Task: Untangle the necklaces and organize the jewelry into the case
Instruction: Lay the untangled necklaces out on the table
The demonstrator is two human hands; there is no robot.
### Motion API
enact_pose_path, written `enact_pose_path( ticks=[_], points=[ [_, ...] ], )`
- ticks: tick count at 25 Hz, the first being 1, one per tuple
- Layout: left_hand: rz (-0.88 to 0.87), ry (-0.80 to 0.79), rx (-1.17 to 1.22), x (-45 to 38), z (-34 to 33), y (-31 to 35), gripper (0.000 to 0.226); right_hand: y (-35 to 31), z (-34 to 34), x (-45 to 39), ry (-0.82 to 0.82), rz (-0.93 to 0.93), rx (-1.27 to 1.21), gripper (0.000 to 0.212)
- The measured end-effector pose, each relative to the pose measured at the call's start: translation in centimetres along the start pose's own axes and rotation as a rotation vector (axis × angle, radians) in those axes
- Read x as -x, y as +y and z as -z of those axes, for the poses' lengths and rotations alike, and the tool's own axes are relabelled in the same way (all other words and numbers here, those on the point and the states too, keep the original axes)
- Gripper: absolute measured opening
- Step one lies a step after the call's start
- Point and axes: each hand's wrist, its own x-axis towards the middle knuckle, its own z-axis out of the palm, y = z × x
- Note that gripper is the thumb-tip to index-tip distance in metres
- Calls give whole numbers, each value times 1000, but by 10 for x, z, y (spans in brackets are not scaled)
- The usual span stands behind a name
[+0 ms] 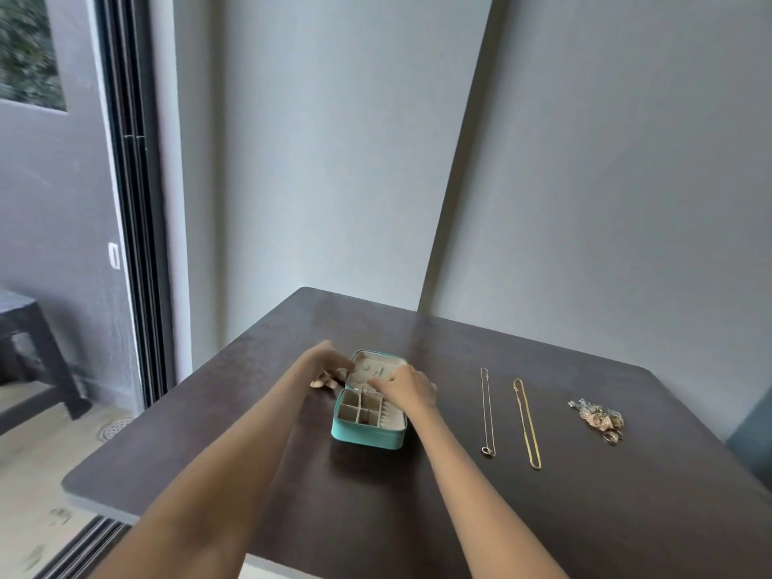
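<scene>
Head view looks down on a dark brown table set against a grey wall. A teal jewelry case lies open near the table's middle, lid half toward the wall, base half nearer the person. Base has cream lining w/ small square compartments on the left & a ring-roll strip on the right. Lid half is cream too, w/ a few small pieces on it, too tiny to identify.

Both hands meet over the case's hinge area. Left hand comes in from the left, fingers curled down at the lid's left edge; whether it pinches anything can't be told. Right hand sits over the case's right side, fingertips bunched together at the hinge line, apparently pinching a thin pale chain; the chain itself is barely visible. Just left of the case, partly under the left hand, a small pinkish piece rests on the table, apart from the case.

To the right of the case, well apart from it, two necklaces lie straight & roughly parallel: a thin silver necklace w/ a small ring pendant at its near end, then a gold necklace just beside it. Further right sits a tangled jewelry pile, silver, rose & gold tones mixed, w/ a couple of rings at its near edge.

At left, a sliding glass door frame & a dark bench outside.
</scene>
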Motion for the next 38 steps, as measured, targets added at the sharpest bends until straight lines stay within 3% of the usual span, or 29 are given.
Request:
enact_pose_path(
  ticks=[2, 9, 14, 18, 23, 26, 28, 31, 38],
  points=[
    [-4, -10, 28, 0, 0, -1, 22, -8, -1, -1, 54, -35, 47, 58],
    [-118, -70, 84, -7, 4, -14, 12, -19, 7, -10, 74, -39, 117, 48],
    [-170, -74, 168, -10, 2, -14, 9, -9, 12, -17, 118, -34, 31, 9],
    [-194, -56, 257, -9, -2, -18, 8, -13, 7, -15, 202, -11, 167, 30],
    [-240, -58, 343, -7, -2, -29, 7, -20, 9, -21, 159, 24, 172, 24],
    [-268, -64, 358, -5, -1, -31, 7, -16, 19, -28, 107, -2, 53, 13],
    [-299, -71, 377, -5, -2, -32, 7, -13, 24, -35, 151, -29, -80, 27],
    [-343, -79, 397, -7, -4, -35, 7, -12, 33, -42, 202, -80, -309, 28],
    [-395, -67, 408, -9, -5, -35, 11, -26, 42, -51, 120, 9, -830, 21]
  ],
)
